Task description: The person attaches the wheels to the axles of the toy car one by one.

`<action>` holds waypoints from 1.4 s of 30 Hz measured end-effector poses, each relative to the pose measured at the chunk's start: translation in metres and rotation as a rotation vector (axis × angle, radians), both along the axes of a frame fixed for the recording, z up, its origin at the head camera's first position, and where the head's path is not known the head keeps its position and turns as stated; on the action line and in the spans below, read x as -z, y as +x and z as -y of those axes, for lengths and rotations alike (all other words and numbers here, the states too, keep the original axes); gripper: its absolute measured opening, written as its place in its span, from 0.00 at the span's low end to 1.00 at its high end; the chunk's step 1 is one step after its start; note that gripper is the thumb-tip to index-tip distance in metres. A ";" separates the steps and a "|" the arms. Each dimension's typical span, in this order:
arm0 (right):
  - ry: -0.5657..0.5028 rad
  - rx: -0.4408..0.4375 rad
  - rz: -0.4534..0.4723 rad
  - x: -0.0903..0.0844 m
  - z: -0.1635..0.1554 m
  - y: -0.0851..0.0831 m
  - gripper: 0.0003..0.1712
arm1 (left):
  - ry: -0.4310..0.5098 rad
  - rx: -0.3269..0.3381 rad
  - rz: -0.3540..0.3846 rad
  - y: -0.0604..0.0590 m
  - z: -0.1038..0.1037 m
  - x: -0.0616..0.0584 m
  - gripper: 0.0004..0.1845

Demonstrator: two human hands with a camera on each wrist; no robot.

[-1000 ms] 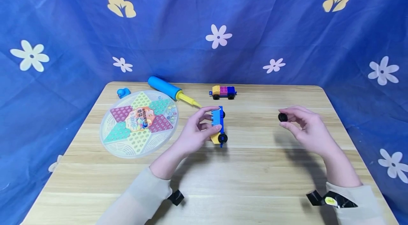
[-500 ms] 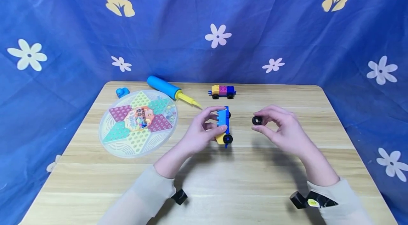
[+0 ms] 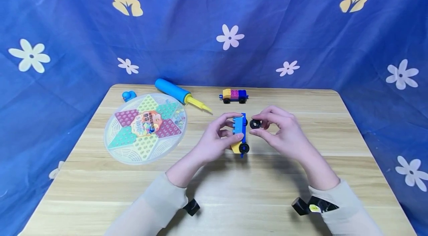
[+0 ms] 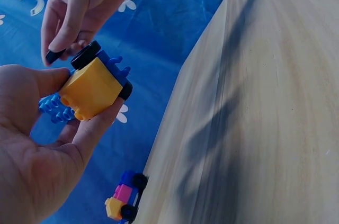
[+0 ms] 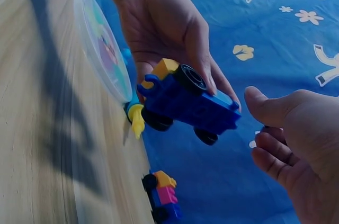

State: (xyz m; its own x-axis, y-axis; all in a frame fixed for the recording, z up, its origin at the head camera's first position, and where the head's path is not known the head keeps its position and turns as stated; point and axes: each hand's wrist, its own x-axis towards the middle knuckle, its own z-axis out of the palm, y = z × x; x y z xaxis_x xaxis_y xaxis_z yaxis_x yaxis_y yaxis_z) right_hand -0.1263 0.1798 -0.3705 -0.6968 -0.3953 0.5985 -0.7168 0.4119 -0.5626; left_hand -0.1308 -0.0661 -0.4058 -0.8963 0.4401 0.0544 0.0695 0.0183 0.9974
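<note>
Two hands at frame centre, one on a block car, one on a loose wheel.

Head view: the left hand (image 3: pixel 214 143) curls fingers and thumb round the blue and yellow block car (image 3: pixel 239 133), lifted above the wooden table (image 3: pixel 254 187); the right hand (image 3: pixel 284 133) pinches a black wheel (image 3: pixel 255 123) just beside it.
Left wrist view: the car (image 4: pixel 92 83) sits upper left, gripped.
Right wrist view: the car (image 5: pixel 185 99) is centre frame; the right hand's (image 5: pixel 296 144) fingers are curled at the right edge, the wheel hidden.
</note>
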 end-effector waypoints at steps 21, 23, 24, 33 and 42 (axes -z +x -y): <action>0.061 0.044 0.011 0.005 0.020 -0.004 0.14 | -0.039 0.026 -0.051 0.001 -0.003 0.000 0.28; 0.063 0.049 0.025 0.003 0.021 -0.004 0.14 | -0.057 0.018 -0.061 0.001 -0.004 0.001 0.28; 0.060 0.050 0.034 0.003 0.022 -0.004 0.14 | -0.066 0.013 -0.066 0.001 -0.004 0.001 0.28; 0.000 0.073 0.088 0.005 0.027 -0.006 0.15 | -0.042 0.015 -0.046 0.000 -0.005 0.004 0.29; -0.127 0.077 0.307 0.009 0.026 -0.007 0.15 | -0.057 0.009 -0.050 -0.001 -0.004 0.006 0.29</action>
State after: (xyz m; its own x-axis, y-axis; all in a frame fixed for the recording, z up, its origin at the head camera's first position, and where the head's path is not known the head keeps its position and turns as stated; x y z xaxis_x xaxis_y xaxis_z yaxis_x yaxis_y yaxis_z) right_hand -0.1337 0.1534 -0.3794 -0.8770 -0.2700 0.3975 -0.4757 0.3709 -0.7976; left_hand -0.1322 -0.0619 -0.4114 -0.8890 0.4519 0.0735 0.1196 0.0741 0.9901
